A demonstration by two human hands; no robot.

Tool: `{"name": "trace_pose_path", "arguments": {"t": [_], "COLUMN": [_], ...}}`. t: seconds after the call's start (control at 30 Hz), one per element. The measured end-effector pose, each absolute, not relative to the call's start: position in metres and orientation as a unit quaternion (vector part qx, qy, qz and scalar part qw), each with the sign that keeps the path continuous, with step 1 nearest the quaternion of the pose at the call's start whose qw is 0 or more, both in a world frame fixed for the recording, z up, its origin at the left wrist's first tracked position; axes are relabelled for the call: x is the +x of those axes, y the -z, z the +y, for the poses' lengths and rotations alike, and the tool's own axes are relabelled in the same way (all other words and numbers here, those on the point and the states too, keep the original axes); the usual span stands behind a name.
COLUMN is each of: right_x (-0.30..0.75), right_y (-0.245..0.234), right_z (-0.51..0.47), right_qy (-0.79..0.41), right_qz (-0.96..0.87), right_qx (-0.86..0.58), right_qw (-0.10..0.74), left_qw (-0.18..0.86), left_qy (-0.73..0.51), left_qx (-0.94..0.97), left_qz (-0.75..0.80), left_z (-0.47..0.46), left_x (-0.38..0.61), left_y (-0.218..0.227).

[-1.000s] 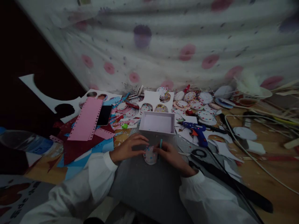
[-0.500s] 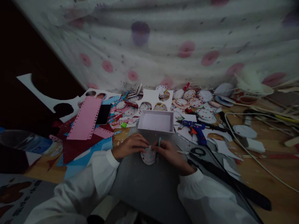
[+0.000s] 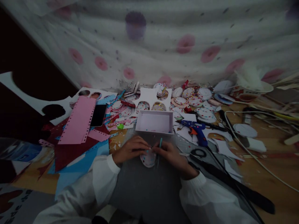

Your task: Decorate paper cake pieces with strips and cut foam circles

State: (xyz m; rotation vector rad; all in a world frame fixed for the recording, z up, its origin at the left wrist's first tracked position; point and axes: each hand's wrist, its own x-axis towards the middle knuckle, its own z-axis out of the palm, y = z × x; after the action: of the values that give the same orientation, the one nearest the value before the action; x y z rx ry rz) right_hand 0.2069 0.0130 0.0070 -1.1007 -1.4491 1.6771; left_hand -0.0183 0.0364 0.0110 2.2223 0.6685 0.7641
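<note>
A round white paper disc [image 3: 148, 160] dotted with small coloured spots lies over the grey mat [image 3: 142, 189] in front of me. My left hand [image 3: 133, 148] is closed at the disc's upper left edge, its fingertips pressed on it. My right hand [image 3: 169, 155] pinches a slim teal stick-like tool [image 3: 161, 142], whose exact kind I cannot make out. Its thumb and forefinger meet the disc's upper right edge, close to the left fingertips. Just beyond both hands sits a shallow white box [image 3: 154, 122] with a few tiny coloured bits inside.
A blue glue gun [image 3: 197, 130] lies right of the box, its cord running toward me. Pink punched paper [image 3: 78, 119], a phone [image 3: 98, 115] and a plastic bottle [image 3: 18, 149] are on the left. Several dotted discs [image 3: 205, 113] are piled at the back. A white cable [image 3: 243, 146] curves at right.
The view has shifted slightly, so the things on the left sit farther left. Both hands stay together at the disc, with only slight finger movement.
</note>
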Motion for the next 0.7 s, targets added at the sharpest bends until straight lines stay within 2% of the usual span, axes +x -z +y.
{"name": "trace_pose_path", "arguments": {"t": [0.27,0.7], "right_x": [0.2057,0.2038], "right_y": [-0.0042,-0.0084], "right_z": [0.0124,0.0103], "right_qy": [-0.640,-0.649], "right_qz": [-0.551,-0.519], "right_qx": [-0.428,-0.456], "right_qw": [0.320,0.318], "left_qw": [0.331,0.334], "left_qy": [-0.360,-0.348], "left_qx": [0.834,0.840], "left_qz": [0.255,0.250], "left_z": [0.0344,0.0334], "left_x": [-0.0128,-0.0165], "left_y": [-0.0048,-0.0007]}}
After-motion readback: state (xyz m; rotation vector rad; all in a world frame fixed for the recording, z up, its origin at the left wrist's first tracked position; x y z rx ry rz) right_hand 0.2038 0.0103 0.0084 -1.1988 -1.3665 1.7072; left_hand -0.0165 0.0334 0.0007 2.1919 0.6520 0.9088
